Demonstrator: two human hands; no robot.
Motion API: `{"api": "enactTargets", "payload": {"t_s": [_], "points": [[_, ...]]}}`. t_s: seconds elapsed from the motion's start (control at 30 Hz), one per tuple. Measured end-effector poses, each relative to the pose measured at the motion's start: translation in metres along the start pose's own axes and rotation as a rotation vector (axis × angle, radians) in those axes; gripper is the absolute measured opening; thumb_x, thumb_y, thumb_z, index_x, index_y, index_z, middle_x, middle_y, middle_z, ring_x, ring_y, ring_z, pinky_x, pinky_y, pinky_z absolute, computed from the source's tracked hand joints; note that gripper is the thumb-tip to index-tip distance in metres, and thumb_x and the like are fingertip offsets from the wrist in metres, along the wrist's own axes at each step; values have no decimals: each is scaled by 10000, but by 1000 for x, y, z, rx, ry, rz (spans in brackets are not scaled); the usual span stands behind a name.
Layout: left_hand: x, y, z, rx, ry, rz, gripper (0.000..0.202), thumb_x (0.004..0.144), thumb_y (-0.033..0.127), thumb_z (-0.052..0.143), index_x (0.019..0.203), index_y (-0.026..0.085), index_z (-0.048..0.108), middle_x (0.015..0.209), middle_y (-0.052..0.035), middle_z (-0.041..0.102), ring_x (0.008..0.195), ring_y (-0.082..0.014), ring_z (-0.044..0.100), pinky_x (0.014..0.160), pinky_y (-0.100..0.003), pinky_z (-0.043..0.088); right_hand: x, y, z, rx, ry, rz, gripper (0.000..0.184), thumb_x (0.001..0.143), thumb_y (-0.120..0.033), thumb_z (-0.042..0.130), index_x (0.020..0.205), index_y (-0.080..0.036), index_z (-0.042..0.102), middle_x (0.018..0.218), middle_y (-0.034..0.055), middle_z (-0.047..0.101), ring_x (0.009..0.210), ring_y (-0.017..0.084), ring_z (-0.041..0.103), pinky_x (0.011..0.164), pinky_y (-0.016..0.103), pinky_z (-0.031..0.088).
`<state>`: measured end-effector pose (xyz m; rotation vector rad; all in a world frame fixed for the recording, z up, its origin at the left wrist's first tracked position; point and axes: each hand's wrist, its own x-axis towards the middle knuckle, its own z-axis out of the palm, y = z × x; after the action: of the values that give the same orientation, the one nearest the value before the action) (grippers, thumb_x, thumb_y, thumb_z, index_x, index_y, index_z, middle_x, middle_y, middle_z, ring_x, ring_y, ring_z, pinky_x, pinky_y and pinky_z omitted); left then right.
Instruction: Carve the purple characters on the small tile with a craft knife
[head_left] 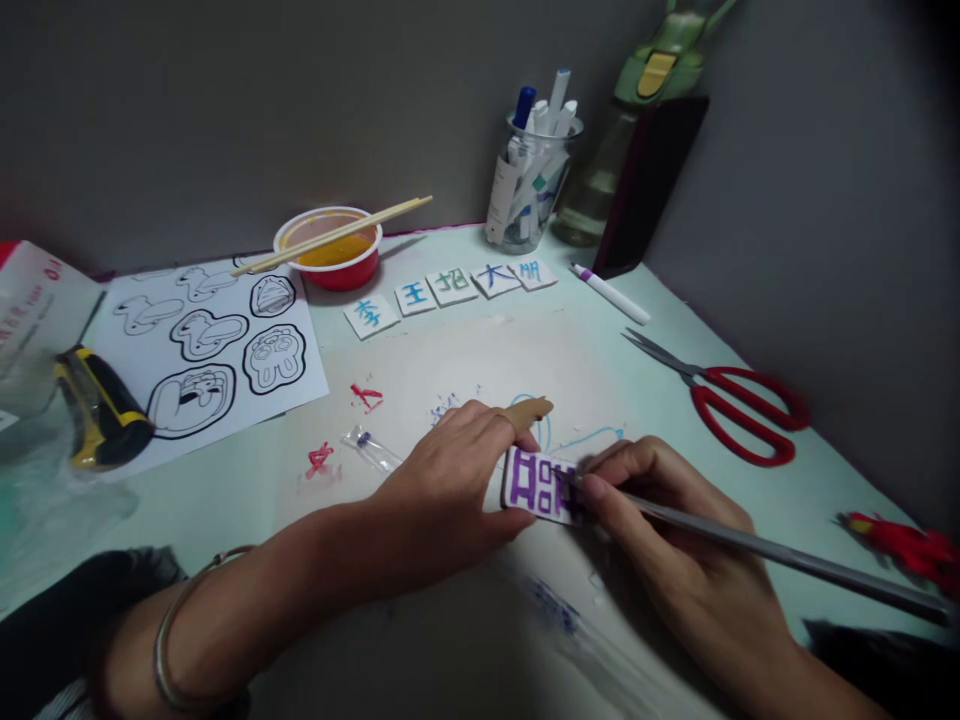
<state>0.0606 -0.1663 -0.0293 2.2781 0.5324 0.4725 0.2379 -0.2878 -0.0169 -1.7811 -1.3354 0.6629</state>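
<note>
My left hand (442,490) rests on the table with its fingers pressed on the left end of a small white tile (541,485) bearing purple strokes. A tan bandage wraps its index finger. My right hand (675,540) pinches a long grey pen-like tool (772,555) whose tip touches the tile's right edge. A row of several white tiles (450,287) with blue and green characters lies farther back.
Red scissors (739,400) and a white marker (611,293) lie at the right. A jar of markers (532,180), a bottle (600,190) and a red bowl (330,250) with chopsticks stand at the back. A drawing sheet (210,340) and yellow knife (101,410) lie left.
</note>
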Motion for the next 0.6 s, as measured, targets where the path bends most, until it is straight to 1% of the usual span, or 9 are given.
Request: {"api": "enactTargets", "payload": {"t_s": [0.1, 0.2, 0.33, 0.47, 0.6], "points": [[0, 0, -1, -1, 6, 27, 765, 724, 91, 781, 1394, 133, 416, 1175, -44, 635, 1109, -220, 542, 1005, -350, 407, 1, -1, 1, -28, 15, -12, 153, 951, -308, 581, 814, -241, 565, 766, -18, 644, 650, 123, 573, 526, 241, 429], [0, 0, -1, -3, 17, 48, 756, 738, 90, 770, 1401, 121, 407, 1186, -45, 633, 1115, -213, 536, 1017, -337, 397, 1, 0, 0, -17, 18, -12, 150, 954, -310, 580, 822, -240, 563, 793, -12, 649, 686, 129, 584, 545, 243, 436], [0, -1, -1, -8, 12, 43, 750, 757, 101, 756, 1416, 139, 401, 1190, -36, 631, 1113, -209, 529, 1018, -323, 390, 1, 2, 0, 5, 10, 0, 169, 958, -323, 573, 815, -234, 556, 782, -7, 644, 694, 138, 583, 568, 255, 440], [0, 0, -3, -13, -12, 47, 721, 787, 120, 730, 1424, 136, 392, 1204, -45, 626, 1120, -212, 523, 1021, -327, 385, 3, -1, 1, -3, 11, 6, 179, 956, -336, 572, 810, -233, 554, 753, -12, 628, 660, 134, 561, 549, 254, 429], [-1, 1, -5, -13, -31, 47, 714, 800, 98, 683, 1440, 154, 372, 1223, -42, 614, 1120, -207, 520, 1014, -332, 386, 4, -3, 1, -21, -6, 4, 166, 961, -326, 557, 821, -237, 556, 746, -17, 617, 646, 132, 547, 532, 251, 417]]}}
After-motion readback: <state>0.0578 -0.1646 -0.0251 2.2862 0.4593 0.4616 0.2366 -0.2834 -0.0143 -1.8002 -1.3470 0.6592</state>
